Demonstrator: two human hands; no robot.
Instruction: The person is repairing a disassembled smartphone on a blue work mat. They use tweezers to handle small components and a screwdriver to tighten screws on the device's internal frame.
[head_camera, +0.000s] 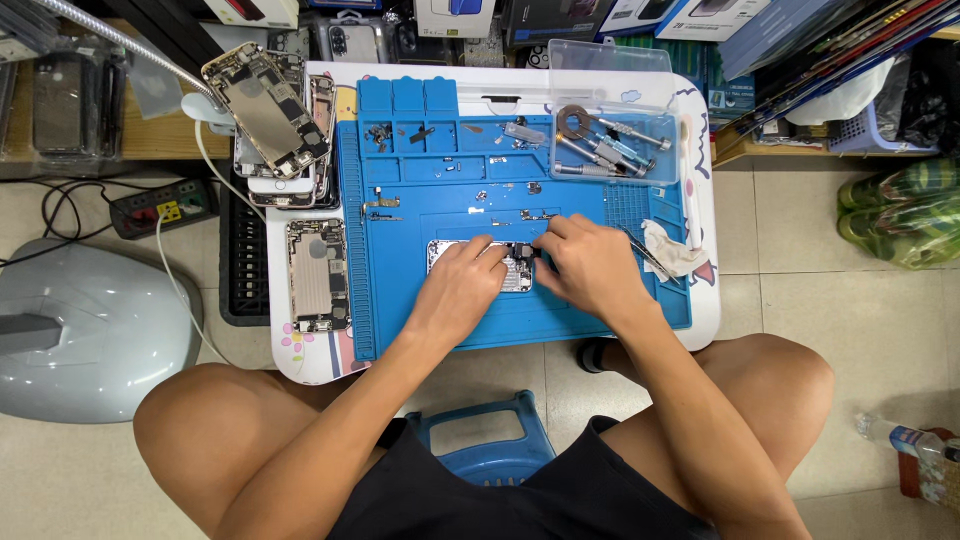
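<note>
Head view, looking straight down at a small white counter (700, 150) topped by a blue work mat (440, 200).

Left hand (462, 283): palm down, fingers curled, resting on the opened phone chassis (515, 275) that lies flat near the middle of the mat. Its grip presses on the left part of the chassis; fingertips together, bearing on the metal rather than closed around it.

Right hand (588, 265): just right of the left hand, almost touching it. Thumb and forefinger are pinched together at the upper right corner of the chassis over a small dark part (527, 250). Whether the grip actually clamps this part cannot be told; it is too small and partly hidden.

Beyond the right grip: a clear plastic tray (668, 170) with metal screwdrivers (600, 150). Right of that grip: a crumpled white wipe (668, 250), with tweezers (640, 250) between it and the hand.

Beyond the left grip: small screws and brackets (380, 208) scattered in the mat's compartments. Well left of it: a second opened phone body (316, 275) on the counter, and farther up a stack of phone bodies (270, 110). A blue stool (485, 440) shows between the knees, below both hands.
</note>
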